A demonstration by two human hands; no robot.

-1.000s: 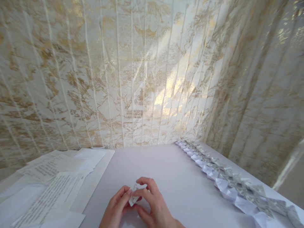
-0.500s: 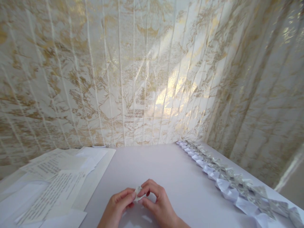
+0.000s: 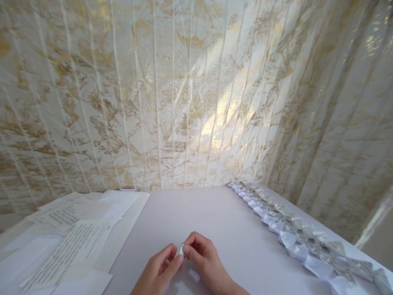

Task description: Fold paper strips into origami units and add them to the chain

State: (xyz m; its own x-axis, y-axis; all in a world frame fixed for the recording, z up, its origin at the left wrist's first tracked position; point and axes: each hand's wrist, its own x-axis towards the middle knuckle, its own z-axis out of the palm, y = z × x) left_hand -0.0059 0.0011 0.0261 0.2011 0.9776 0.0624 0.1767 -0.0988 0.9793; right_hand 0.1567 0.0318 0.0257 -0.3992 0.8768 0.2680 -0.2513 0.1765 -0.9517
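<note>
A small piece of folded paper (image 3: 181, 249), whitish with grey marks, is pinched between my two hands above the table, near its front edge. My left hand (image 3: 164, 266) grips its lower left side between thumb and fingers. From the right, my right hand (image 3: 204, 256) pinches its upper end with thumb and curled forefinger. Most of the paper is hidden behind the fingertips, so its exact folded shape cannot be made out.
Printed and blank paper sheets (image 3: 70, 241) lie overlapping on the left of the white table (image 3: 184, 209). Along the right edge run rows of folded paper pieces, white ones (image 3: 288, 239) and grey printed ones (image 3: 310, 233). A patterned curtain (image 3: 172, 102) hangs behind the table.
Both hands have shifted slightly to the right. The folded paper has turned more upright and looks narrower, and my right thumb and forefinger have closed together on its upper end.
</note>
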